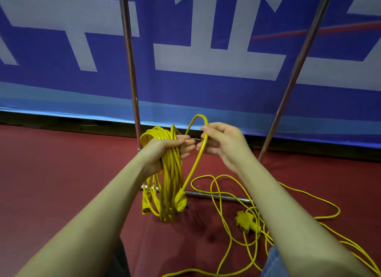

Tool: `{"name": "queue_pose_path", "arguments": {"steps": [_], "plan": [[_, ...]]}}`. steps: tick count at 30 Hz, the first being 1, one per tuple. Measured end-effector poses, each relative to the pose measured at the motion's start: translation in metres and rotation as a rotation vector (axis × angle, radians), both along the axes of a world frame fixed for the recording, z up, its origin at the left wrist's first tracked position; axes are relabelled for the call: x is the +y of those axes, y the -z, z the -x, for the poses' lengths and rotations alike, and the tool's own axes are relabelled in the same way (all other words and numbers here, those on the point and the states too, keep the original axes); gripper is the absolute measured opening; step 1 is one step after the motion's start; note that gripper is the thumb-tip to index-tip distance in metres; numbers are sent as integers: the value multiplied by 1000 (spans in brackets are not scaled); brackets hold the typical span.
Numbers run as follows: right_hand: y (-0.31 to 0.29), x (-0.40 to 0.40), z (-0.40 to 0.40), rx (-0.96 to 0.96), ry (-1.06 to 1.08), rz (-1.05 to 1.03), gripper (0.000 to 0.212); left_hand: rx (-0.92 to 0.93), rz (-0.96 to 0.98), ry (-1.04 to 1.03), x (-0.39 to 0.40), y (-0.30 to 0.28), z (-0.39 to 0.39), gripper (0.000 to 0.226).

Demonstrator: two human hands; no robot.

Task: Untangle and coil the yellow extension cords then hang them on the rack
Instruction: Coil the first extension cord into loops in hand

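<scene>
My left hand [165, 153] grips a coiled yellow extension cord [171, 184] whose loops hang down past my wrist. The coil's free end arches up in a loop, and my right hand [222, 142] pinches that loop near its top. This end runs down to a yellow plug [181, 202] dangling beside the coil. A yellow socket end [145, 206] hangs at the coil's lower left. A second yellow cord [247, 225] lies loose and tangled on the red floor at the right, with its multi-outlet head [246, 220] among the strands.
The metal rack stands right in front of me: a left upright [129, 66], a slanted right upright [299, 70] and a low crossbar [218, 196] near the floor. A blue and white banner [206, 60] covers the wall behind. Red carpet [61, 163] spreads to the left.
</scene>
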State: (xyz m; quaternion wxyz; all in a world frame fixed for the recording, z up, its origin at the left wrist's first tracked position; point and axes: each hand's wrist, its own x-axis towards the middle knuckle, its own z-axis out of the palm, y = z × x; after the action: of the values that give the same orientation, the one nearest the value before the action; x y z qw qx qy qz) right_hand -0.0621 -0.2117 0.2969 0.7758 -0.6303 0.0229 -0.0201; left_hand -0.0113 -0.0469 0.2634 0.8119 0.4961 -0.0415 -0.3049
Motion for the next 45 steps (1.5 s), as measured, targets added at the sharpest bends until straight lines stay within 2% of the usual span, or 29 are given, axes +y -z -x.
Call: {"name": "queue_pose_path", "arguments": {"steps": [6, 11, 13, 16, 18, 20, 22, 23, 26, 28, 31, 34, 38, 43, 45], "plan": [[2, -1, -9, 62, 142, -315, 6, -73, -96, 140, 7, 0, 9, 29], [-2, 3, -9, 44, 143, -408, 17, -209, -105, 200, -5, 4, 11, 28], [-4, 0, -9, 39, 134, -280, 15, -216, -111, 204, -9, 4, 13, 19], [-1, -8, -9, 14, 233, 221, 18, -241, -140, 217, -11, -1, 15, 8], [7, -16, -12, -67, 336, 471, 24, -274, -151, 252, -10, -5, 15, 12], [15, -19, -11, -143, 335, 559, 23, -289, -153, 281, -8, -8, 15, 21], [22, -22, -10, -177, 242, 630, 24, -304, -174, 311, -5, -11, 16, 24], [23, -24, -9, -191, 147, 640, 32, -315, -186, 332, -4, -12, 17, 25], [22, -27, -5, -191, -201, 567, 50, -345, -218, 381, 0, -12, 18, 20], [23, -29, -3, -165, -313, 580, 52, -349, -235, 400, 2, -13, 19, 13], [26, -30, -4, -151, -346, 601, 52, -350, -266, 438, 5, -13, 20, 10], [27, -28, -7, -127, -389, 582, 63, -352, -278, 518, 9, -15, 19, 9], [28, -24, -10, -33, -539, 414, 70, -346, -268, 642, 11, -20, 19, 8], [21, -20, -12, 32, -625, 349, 48, -379, -289, 591, 17, -25, 18, 4], [20, -22, -13, 46, -618, 388, 45, -403, -304, 541, 20, -26, 15, 11]]}}
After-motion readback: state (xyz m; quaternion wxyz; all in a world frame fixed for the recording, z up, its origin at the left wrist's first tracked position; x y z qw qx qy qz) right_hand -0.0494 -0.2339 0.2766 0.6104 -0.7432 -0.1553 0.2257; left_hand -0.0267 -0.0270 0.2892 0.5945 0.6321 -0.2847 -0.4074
